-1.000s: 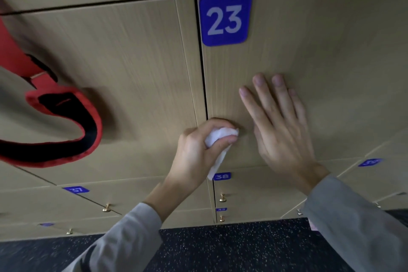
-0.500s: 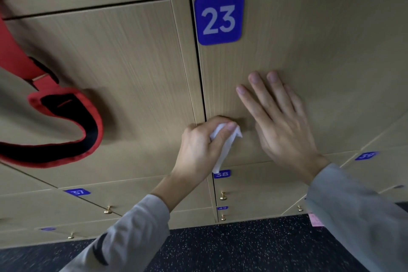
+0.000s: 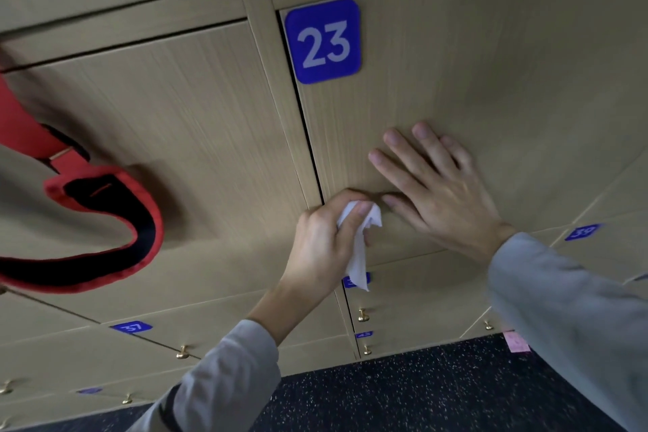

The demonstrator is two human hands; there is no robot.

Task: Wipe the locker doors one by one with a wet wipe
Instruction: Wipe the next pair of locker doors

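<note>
I see my left hand (image 3: 326,242) curled around a crumpled white wet wipe (image 3: 359,249), thumb pinning it against the fingers, with a loose tail of the wipe hanging down over the blue number plate of the door below. The knuckles sit against the lower left corner of the locker door (image 3: 491,88) marked with the blue 23 plate (image 3: 323,41), right at the dark gap beside the wooden divider; whether the wipe itself touches the wood there I can't quite make out. My right hand (image 3: 441,193) lies flat on the same door, fingers straight and slightly spread, palm pressed to the wood, thumb tip just beside the left hand's knuckles. It holds nothing. Both sleeves are grey. A red and black strap (image 3: 105,221) hangs in front of the neighbouring door on the left. Lower doors carry small brass knobs (image 3: 363,315), above a dark speckled floor (image 3: 403,393).
</note>
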